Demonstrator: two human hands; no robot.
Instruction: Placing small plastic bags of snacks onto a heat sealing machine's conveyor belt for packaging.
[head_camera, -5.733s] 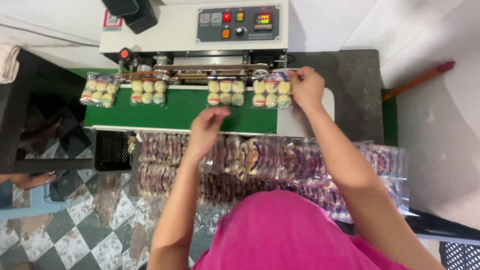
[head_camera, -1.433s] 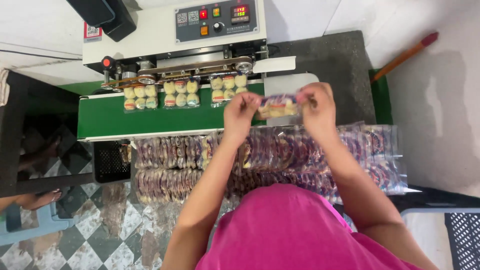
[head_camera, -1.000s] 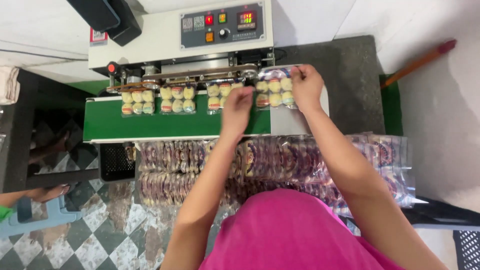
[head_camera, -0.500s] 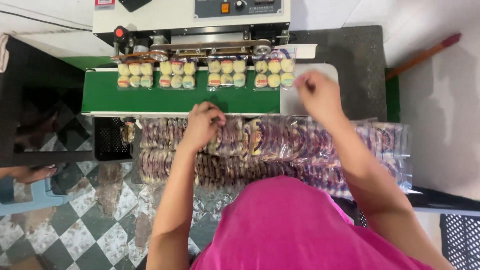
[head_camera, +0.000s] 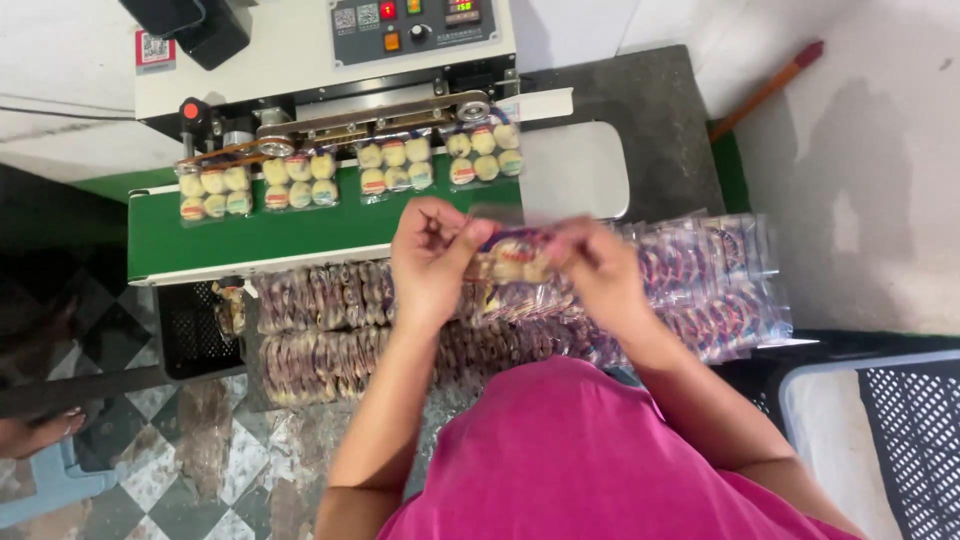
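Note:
Both my hands hold one clear packet of small round yellow sweets (head_camera: 512, 258) in front of me, above the rows of unsealed packets (head_camera: 330, 330). My left hand (head_camera: 430, 262) pinches its left end and my right hand (head_camera: 598, 270) its right end. Beyond them, the green conveyor belt (head_camera: 260, 235) of the white sealing machine (head_camera: 300, 60) carries several filled packets (head_camera: 395, 167) under the sealing band. The rightmost packet on the belt (head_camera: 484, 155) sits near the belt's right end.
A metal infeed plate (head_camera: 575, 170) lies right of the belt. More packets (head_camera: 720, 280) are piled at the right. A black crate (head_camera: 195, 320) hangs below the belt's left end, and a mesh basket (head_camera: 900, 440) stands at lower right. A red-tipped stick (head_camera: 765, 90) leans at upper right.
My hands left the belt after setting a packet at its right end, dropped to the pile, and now hold a fresh packet up between them. The belt's packets have moved left.

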